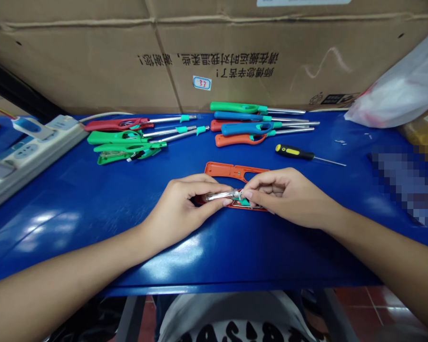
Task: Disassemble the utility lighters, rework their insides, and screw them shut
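Note:
My left hand (196,197) is closed around a clear fuel tank (219,195) of a lighter, thumb along its near side. At the tank's right end my right hand (278,190) pinches its small valve end, and the fingertips hide most of what lies between them. Under both hands is an orange lighter handle half (257,207) with a green trigger (243,202) and a thin wire inside. Just beyond them lies the other orange handle half (219,169), hollow side up, apart from the hands.
Several assembled lighters (235,105) lie at the back centre. Opened red and green lighters (117,137) lie left of them. A screwdriver (294,152) and small screws (340,141) are to the right. A power strip (28,152) stands left; a cardboard box (110,66) walls off the back.

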Demonstrator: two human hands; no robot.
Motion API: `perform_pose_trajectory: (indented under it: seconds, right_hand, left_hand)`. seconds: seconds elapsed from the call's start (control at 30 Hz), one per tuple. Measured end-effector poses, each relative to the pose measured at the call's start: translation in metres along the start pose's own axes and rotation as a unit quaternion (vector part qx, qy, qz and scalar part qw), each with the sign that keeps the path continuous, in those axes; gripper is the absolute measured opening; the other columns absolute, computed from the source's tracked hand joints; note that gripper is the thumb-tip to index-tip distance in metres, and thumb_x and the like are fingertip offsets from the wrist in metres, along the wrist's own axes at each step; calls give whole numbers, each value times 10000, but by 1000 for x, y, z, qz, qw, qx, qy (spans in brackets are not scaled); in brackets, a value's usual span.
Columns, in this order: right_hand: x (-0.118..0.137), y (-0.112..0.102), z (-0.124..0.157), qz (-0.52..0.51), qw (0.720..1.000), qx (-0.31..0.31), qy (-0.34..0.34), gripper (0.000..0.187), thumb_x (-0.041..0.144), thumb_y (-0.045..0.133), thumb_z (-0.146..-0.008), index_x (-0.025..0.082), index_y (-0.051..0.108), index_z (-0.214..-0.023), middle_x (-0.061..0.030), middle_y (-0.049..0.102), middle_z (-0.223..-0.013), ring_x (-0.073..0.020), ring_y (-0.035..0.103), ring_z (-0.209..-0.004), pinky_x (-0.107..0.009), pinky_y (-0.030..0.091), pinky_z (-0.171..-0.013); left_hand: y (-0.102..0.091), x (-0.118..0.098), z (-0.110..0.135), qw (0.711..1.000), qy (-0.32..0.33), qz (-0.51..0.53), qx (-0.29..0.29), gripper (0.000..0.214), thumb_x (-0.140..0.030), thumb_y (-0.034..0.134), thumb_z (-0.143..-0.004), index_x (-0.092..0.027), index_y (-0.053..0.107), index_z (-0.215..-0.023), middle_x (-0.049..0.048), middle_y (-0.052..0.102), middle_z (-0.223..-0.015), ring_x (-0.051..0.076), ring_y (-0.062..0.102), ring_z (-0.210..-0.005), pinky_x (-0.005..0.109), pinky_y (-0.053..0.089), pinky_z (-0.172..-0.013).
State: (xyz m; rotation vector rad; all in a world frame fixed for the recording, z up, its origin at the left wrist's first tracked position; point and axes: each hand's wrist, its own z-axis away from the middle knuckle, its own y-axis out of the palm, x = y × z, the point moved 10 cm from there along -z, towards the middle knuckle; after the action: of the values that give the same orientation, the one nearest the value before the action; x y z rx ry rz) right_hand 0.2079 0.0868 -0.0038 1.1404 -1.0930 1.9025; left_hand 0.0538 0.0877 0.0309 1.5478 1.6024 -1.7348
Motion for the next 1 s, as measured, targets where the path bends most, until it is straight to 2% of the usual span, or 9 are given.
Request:
perform_pose_trajectory:
  seconds: [0.1, 0.17, 0.3, 0.43, 0.6, 0.73, 0.83, 1.0]
  right_hand:
    - [10, -4, 3, 81, 996, -9, -40, 172, 352, 670, -892, 204, 756, -912, 24, 576, -648, -93, 436, -532, -253, 346, -497]
    - [19, -8, 6, 152, 985, -22, -81, 151, 344, 663, -900, 227, 745, -948, 31, 564, -690, -87, 373, -519, -262, 310, -491]
    - [28, -11, 11, 290, 947, -17, -136, 186, 344, 707, -872, 275, 686, -1044, 4, 633, -925, -114, 467, -638, -272, 361, -577]
    - [27, -14, 14, 378, 915, -1, -138, 203, 383, 705, -876, 284, 656, -1046, 5, 643, -927, -141, 524, -685, -287, 366, -609]
    - [31, -20, 20, 410, 900, 10, -149, 249, 466, 678, -885, 263, 671, -1028, -11, 683, -923, -172, 601, -745, -289, 379, -623]
    - [26, -16, 21, 429, 889, 64, -146, 152, 394, 636, -923, 251, 682, -948, -15, 713, -969, -181, 638, -792, -287, 385, -645]
    - [20, -14, 20, 431, 888, 92, -132, 163, 350, 581, -965, 248, 679, -884, -11, 720, -956, -176, 638, -790, -283, 378, -642]
    - [20, -16, 18, 436, 885, 79, -141, 168, 330, 560, -969, 251, 682, -885, -16, 729, -953, -184, 646, -802, -284, 379, -646]
  left_hand:
    - [-2, -9, -2, 998, 48, -39, 31, 208, -237, 743, -926, -192, 809, -1118, 63, 784, -1016, 160, 716, -873, 270, 575, -787]
    - [-3, -17, -3, 989, 97, -94, 61, 200, -219, 727, -932, -187, 808, -1113, 62, 784, -1002, 174, 691, -908, 297, 563, -837]
    - [-10, -20, -7, 973, 131, -168, 92, 192, -190, 701, -928, -194, 804, -1090, 56, 786, -989, 205, 655, -941, 335, 541, -857]
    - [-9, -18, -9, 969, 128, -167, 131, 206, -171, 686, -930, -222, 804, -1091, 40, 796, -1026, 207, 665, -953, 345, 531, -876]
    - [-7, -18, -7, 966, 131, -158, 157, 207, -184, 685, -944, -218, 800, -1113, 34, 806, -1043, 195, 679, -936, 336, 536, -854]
    - [-9, -19, -7, 966, 136, -154, 157, 178, -183, 698, -942, -194, 807, -1082, 38, 815, -995, 191, 699, -916, 318, 554, -824]
    - [-10, -20, -8, 968, 128, -145, 158, 156, -198, 713, -939, -204, 814, -1058, 34, 815, -989, 185, 711, -913, 306, 564, -823]
    - [-10, -17, -9, 978, 89, -98, 163, 141, -220, 744, -924, -238, 825, -1037, 12, 820, -977, 168, 722, -915, 276, 574, -836]
